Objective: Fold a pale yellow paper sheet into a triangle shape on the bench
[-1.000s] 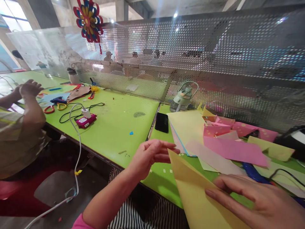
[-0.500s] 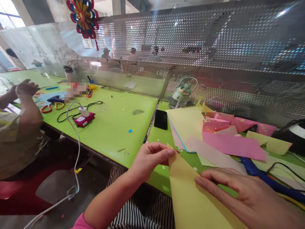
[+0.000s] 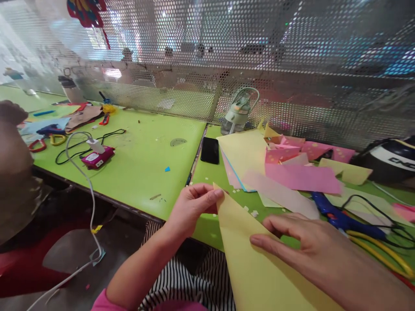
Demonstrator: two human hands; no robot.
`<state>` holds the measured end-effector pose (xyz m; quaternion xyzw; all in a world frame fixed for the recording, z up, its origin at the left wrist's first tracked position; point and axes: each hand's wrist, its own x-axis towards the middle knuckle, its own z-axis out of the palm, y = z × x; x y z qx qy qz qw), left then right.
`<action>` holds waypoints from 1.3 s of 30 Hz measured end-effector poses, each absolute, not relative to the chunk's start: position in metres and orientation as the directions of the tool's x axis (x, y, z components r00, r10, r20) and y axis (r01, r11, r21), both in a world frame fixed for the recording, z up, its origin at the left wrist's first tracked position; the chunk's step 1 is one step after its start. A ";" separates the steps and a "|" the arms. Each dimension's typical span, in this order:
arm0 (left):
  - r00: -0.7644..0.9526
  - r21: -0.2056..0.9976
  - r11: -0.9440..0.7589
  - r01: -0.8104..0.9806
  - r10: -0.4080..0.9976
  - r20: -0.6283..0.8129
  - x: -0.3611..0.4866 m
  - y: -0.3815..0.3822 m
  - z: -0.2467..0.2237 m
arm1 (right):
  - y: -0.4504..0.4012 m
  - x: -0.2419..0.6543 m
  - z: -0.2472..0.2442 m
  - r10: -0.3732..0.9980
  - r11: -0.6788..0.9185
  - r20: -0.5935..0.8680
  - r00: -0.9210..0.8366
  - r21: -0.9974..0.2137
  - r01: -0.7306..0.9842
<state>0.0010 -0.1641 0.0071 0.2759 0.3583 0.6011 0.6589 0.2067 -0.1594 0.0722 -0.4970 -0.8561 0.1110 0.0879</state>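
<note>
A yellow sheet of paper (image 3: 249,263), folded to a point at its far end, slants from mid-view down past the bottom edge. My left hand (image 3: 194,207) pinches that pointed corner between thumb and fingers. Along the right edge of the sheet, my right hand (image 3: 311,255) grips the paper with its thumb on top and fingers beneath. Beyond both hands lies a stack of pale yellow paper (image 3: 243,151), with pink paper (image 3: 301,177) to its right. A blue glue gun (image 3: 340,216) and yellow-handled scissors (image 3: 379,255) lie beside my right hand.
A black phone (image 3: 209,150) and a lidded bottle (image 3: 236,114) stand near the perforated screen (image 3: 181,65). To the left are a pink power adapter (image 3: 98,157) with a white cable (image 3: 92,194), and a co-worker's arm (image 3: 13,142). Small paper scraps dot the green table (image 3: 145,142).
The view has tilted down and shifted right, showing more of the scissors and dark bag. Both hands keep their hold on the yellow paper. The co-worker's arm has come partly out of view.
</note>
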 end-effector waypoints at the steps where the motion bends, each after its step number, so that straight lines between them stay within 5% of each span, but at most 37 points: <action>1: 0.023 0.794 0.128 -0.594 0.989 -0.143 0.001 -0.164 0.007 | -0.159 0.206 0.073 0.875 0.466 0.007 -0.484 -0.282 0.839; 4: 0.029 0.786 0.140 -0.602 0.988 -0.154 0.003 -0.165 0.006 | -0.159 0.205 0.075 0.881 0.418 -0.095 -0.463 -0.299 0.858; 39: 0.023 0.742 0.152 -0.653 0.983 -0.182 0.000 -0.166 -0.004 | -0.159 0.207 0.068 0.852 0.401 -0.187 -0.489 -0.367 0.839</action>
